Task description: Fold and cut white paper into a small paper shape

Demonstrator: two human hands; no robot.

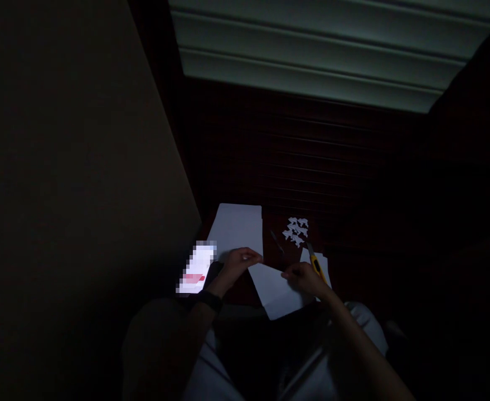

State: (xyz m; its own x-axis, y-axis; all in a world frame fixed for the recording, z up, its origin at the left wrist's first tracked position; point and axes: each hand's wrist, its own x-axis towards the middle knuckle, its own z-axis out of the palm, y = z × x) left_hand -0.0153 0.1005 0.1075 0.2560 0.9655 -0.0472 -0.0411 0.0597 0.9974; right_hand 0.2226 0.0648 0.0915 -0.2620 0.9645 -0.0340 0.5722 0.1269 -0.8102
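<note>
In the dim head view a white sheet of paper (279, 292) tilts across the front edge of a small dark table. My left hand (240, 260), wearing a dark wristband (209, 301), pinches its upper left corner. The fingers of my right hand (306, 278) are closed on the upper edge, farther right. Beside the right hand lies a yellow utility knife (317, 267), on top of another white piece of paper (325, 262). Several small white paper cutouts (297, 230) are clustered farther back. A thin pen-like tool (277, 243) rests between them and the left hand.
A larger stack of white paper (238, 225) lies at the back left. A lit phone-like screen (197, 270), pixelated, stands by the left forearm. A plain wall (81, 139) borders the left, and a slatted shutter (311, 50) is behind. My knees flank the table's front.
</note>
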